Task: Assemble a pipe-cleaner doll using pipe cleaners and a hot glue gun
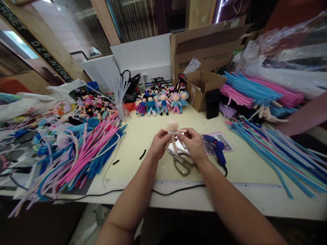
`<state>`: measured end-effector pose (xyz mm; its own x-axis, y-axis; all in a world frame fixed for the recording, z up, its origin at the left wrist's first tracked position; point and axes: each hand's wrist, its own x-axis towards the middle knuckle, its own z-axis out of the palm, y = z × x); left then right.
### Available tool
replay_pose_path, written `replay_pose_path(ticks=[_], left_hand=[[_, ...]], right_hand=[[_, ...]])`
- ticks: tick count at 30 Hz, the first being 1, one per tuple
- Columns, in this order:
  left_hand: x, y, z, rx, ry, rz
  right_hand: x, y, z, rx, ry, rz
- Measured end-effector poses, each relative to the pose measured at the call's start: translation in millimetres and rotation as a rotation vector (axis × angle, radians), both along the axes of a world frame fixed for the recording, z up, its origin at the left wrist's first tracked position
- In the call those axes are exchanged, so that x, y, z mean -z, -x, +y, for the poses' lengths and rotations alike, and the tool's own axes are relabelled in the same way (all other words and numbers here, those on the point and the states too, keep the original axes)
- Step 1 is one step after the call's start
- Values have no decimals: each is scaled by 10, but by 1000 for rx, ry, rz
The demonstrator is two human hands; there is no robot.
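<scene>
Head view: pale yellow work surface (148, 132) on a white table (184, 202), wood-framed glazing (138, 18) behind; one pale doll body (173, 127) above the surface's middle, left hand (158, 144) and right hand (193, 143) both nearly closed, fingertips pinching its opposite sides. Counts: one scissors (183, 163), one blue glue gun (217, 148), two short black pieces (142, 154), two open cardboard boxes (204, 51). Black strip (49, 59) reads "DZR-INTERNET"; big box's print only partly legible.
</scene>
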<state>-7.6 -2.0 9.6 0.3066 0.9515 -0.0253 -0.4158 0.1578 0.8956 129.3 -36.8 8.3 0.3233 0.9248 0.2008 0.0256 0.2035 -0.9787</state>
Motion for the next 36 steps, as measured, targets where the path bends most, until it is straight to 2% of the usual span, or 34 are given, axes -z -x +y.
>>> replay_pose_path(ticks=[4, 9, 15, 22, 36], left_hand=[[-14, 0, -7, 52, 26, 1], [-29, 1, -11, 66, 32, -7], [-8, -27, -13, 23, -98, 64], [-5, -41, -41, -79, -95, 190], [23, -59, -131, -352, -448, 626]], right_hand=[[-63, -29, -45, -2, -65, -118], [-64, -30, -47, 2, -111, -114], [-57, -21, -48, 53, -117, -135], [-39, -5, -48, 93, -163, -228], [-20, 11, -47, 108, -195, -308]])
